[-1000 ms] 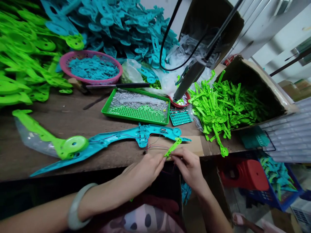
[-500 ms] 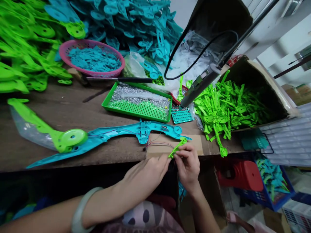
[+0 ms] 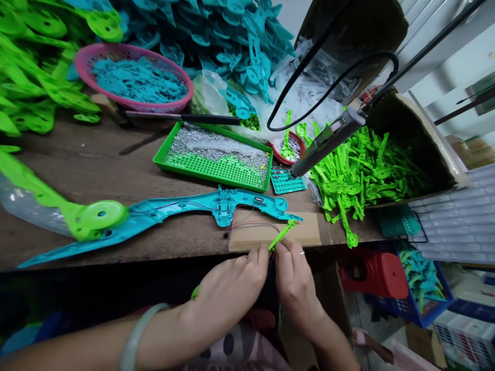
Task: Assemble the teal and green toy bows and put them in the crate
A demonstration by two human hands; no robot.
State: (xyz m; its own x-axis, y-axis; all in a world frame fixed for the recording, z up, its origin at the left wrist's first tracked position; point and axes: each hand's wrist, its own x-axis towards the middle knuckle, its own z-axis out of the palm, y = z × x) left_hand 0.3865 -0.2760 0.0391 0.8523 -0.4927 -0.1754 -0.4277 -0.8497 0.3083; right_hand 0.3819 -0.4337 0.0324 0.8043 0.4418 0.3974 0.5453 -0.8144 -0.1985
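Observation:
Close together at the table's front edge, both my hands work on a small, slim bright green plastic piece [image 3: 284, 233]. My left hand [image 3: 234, 278] has its fingertips closed at the lower end of that piece. From the other side, my right hand [image 3: 296, 278] pinches it, a ring on one finger. Thin red and dark wires [image 3: 255, 223] lead from the piece to a long blue plastic shell [image 3: 181, 203], which lies flat beyond my hands. A larger green plastic part [image 3: 88, 216] overlaps the shell's left end. My fingers hide the lower end of the small piece.
A cardboard piece [image 3: 247, 238] lies under the wires. Behind are a green tray [image 3: 212, 178] of small metal screws, a pink basket [image 3: 133, 105] of blue parts and a grey electric screwdriver [image 3: 328, 141]. A box of green parts [image 3: 460, 170] stands at right.
My right hand has turned, its back now facing up, with the fingers lower on the green piece. The table view has shifted slightly left.

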